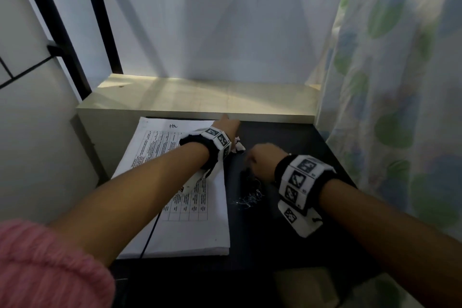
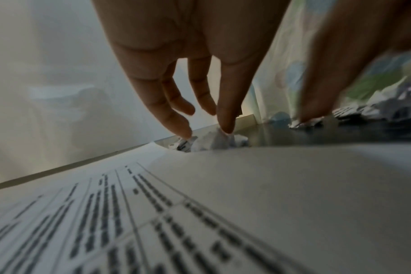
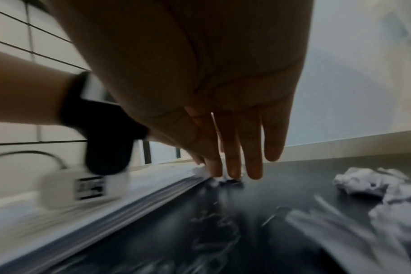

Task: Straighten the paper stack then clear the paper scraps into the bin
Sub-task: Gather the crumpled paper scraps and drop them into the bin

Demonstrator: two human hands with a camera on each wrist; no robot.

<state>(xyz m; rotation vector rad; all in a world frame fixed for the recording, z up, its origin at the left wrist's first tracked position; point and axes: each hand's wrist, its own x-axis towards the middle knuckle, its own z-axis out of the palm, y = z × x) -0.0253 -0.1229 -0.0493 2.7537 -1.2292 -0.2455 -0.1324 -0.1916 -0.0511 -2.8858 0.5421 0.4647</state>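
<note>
A thick stack of printed sheets (image 1: 190, 227) lies on the left of a dark table (image 1: 287, 245). My left hand (image 1: 231, 130) reaches across the stack's far right corner. In the left wrist view its straight fingertips (image 2: 226, 128) touch small crumpled paper scraps (image 2: 209, 143) just past the stack (image 2: 270, 185). My right hand (image 1: 260, 157) hovers over the table to the right of the stack. Its straight fingers (image 3: 232, 166) point down at a scrap beside the stack's edge (image 3: 106, 213). Larger crumpled scraps (image 3: 370, 181) lie further right. No bin is plainly visible.
A pile of metal paper clips (image 1: 247, 199) lies on the table beside the stack. A pale raised ledge (image 1: 200, 100) borders the table's back. A patterned curtain (image 1: 387, 82) hangs on the right. A thin black cable (image 1: 150, 232) crosses the stack. A beige shape (image 1: 307, 285) sits below the front edge.
</note>
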